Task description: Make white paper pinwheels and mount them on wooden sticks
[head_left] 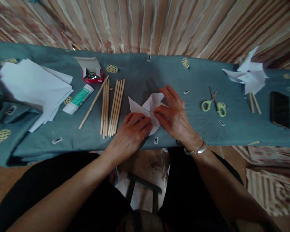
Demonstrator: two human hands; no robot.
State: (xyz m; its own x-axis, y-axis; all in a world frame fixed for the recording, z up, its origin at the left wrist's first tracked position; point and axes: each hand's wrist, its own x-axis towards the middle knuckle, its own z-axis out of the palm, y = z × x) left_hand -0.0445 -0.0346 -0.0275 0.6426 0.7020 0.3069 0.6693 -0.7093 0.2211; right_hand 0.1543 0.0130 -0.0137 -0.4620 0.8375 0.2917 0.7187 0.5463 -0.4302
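Note:
A white paper pinwheel (152, 101) lies on the table in front of me, its corners folded in toward the middle. My left hand (135, 129) grips its lower left side, fingers curled together on the paper. From the right, my right hand (175, 116) presses thumb and fingertips at the pinwheel's centre, while its upper fingers reach over a raised fold. What lies under the fingertips is hidden. Left of my hands are two groups of wooden sticks (117, 108), with one stick (93, 102) lying aslant beside them.
Green-handled scissors (214, 102) lie spread on the right. Beyond them are a finished-looking pinwheel (250, 73), two short sticks (255, 103) and a phone (279, 109). Leftward are a glue stick (78, 99), an open box of metal pins (93, 75) and stacked paper (36, 88). A curtain (145, 25) hangs behind.

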